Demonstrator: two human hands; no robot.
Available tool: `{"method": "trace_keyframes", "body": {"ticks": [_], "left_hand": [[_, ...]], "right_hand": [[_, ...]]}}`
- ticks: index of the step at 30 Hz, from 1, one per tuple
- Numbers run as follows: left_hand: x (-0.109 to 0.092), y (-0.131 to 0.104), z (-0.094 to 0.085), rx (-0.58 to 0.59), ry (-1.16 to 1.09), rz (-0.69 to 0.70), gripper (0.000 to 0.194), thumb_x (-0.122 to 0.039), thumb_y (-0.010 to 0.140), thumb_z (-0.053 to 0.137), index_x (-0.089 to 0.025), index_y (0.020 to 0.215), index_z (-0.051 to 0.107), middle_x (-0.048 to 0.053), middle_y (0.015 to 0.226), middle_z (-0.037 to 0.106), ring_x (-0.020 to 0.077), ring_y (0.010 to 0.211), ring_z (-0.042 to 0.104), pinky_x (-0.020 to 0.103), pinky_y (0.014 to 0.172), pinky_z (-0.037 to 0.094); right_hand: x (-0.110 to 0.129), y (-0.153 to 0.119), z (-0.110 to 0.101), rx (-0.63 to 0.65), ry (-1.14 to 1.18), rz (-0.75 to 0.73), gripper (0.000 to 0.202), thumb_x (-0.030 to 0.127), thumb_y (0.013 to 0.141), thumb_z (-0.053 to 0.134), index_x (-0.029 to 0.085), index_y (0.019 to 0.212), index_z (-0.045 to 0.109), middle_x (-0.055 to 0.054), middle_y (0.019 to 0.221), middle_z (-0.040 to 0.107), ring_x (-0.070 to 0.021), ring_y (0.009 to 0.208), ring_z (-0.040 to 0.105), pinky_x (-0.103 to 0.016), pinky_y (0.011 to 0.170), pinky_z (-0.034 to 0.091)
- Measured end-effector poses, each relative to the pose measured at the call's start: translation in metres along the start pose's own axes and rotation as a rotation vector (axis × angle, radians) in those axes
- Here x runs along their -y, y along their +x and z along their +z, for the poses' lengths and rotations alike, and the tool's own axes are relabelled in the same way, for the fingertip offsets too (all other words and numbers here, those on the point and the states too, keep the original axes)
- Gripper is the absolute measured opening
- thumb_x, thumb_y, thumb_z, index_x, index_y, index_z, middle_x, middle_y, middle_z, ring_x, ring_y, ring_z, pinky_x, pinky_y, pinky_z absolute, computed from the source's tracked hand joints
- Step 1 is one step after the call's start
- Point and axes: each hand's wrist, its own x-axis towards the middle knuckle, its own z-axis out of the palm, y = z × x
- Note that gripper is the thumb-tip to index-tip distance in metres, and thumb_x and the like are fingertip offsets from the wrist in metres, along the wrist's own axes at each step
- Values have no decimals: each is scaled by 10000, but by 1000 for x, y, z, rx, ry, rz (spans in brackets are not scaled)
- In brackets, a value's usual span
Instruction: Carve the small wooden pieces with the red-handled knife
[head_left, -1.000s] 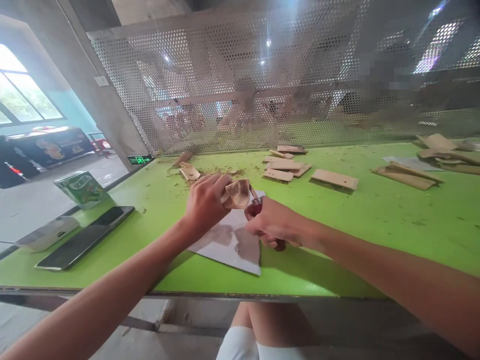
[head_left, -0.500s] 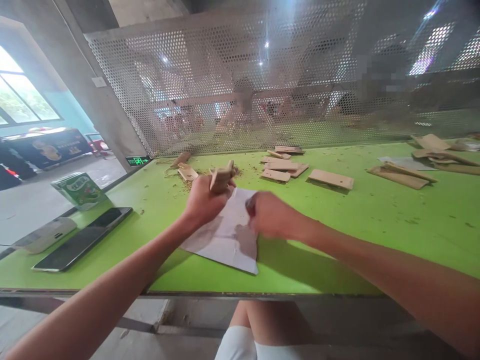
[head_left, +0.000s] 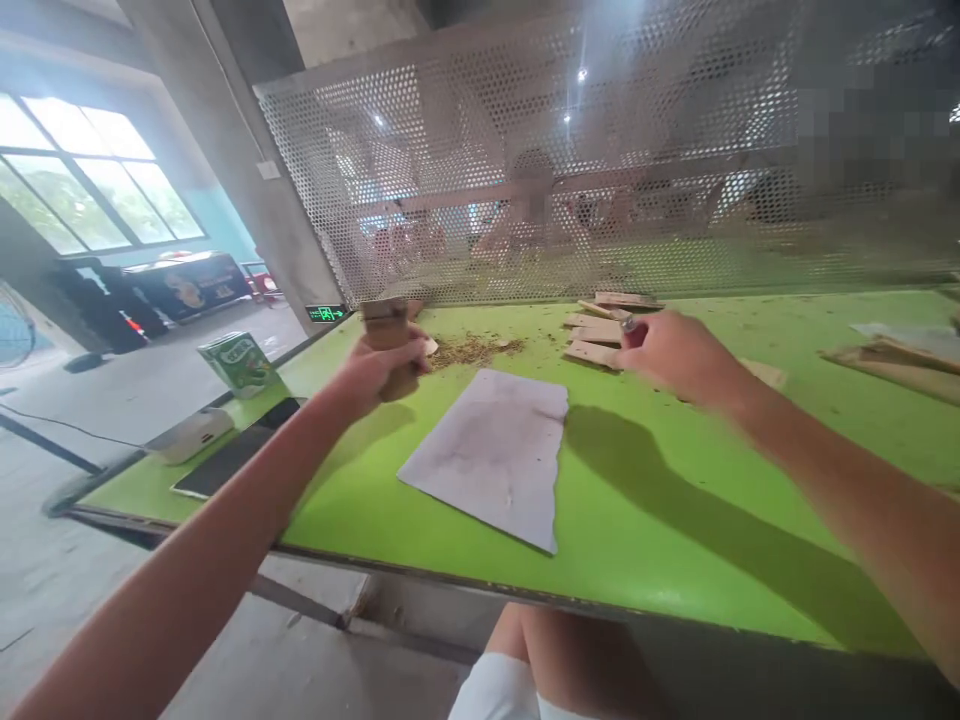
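Mesh: the screen (head_left: 510, 130) has shifted rightward in my view, and more window (head_left: 97, 170) shows.
Table: green top (head_left: 637, 570), slanting more than before.
Paper: the sheet (head_left: 487, 450) lies flat, no longer under my hands.
Right hand: mine (head_left: 679, 358) has swung away to the right, over the strips (head_left: 592, 354), fingers clenched round the tool.
Left hand: mine (head_left: 375, 368) has drawn left of the paper, fingers wrapped round the piece.
Piece: brown (head_left: 385, 332), upright in my left grip, above the table near the shavings (head_left: 472, 350).
Tool: mostly hidden, metal tip (head_left: 628, 324) showing.
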Motion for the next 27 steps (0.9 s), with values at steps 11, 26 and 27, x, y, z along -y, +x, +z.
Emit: {"method": "trace_keyframes", "body": {"ticks": [11, 26, 27], "left_hand": [[-31, -26, 110, 325, -42, 144, 201, -206, 748, 705, -139, 913, 611, 24, 722, 665, 153, 656, 660, 318, 664, 537], [-19, -45, 119, 437, -151, 174, 309, -210, 727, 745, -162, 990, 590, 0, 761, 589, 121, 677, 576, 266, 633, 462], [-19, -46, 119, 450, -167, 167, 309, -211, 727, 746, -165, 990, 589, -1, 759, 585, 122, 677, 574, 266, 631, 459]], "right_hand": [[-28, 16, 44, 118, -297, -70, 183, 171, 681, 615, 157, 831, 719, -106, 769, 691, -231, 743, 619, -274, 597, 364], [-26, 20, 45, 151, -328, -23, 217, 148, 683, 647, 142, 887, 718, -125, 854, 697, -245, 808, 624, -274, 615, 370], [-25, 20, 44, 152, -328, -23, 219, 145, 681, 647, 147, 887, 718, -122, 855, 697, -245, 811, 624, -273, 618, 371]]}}
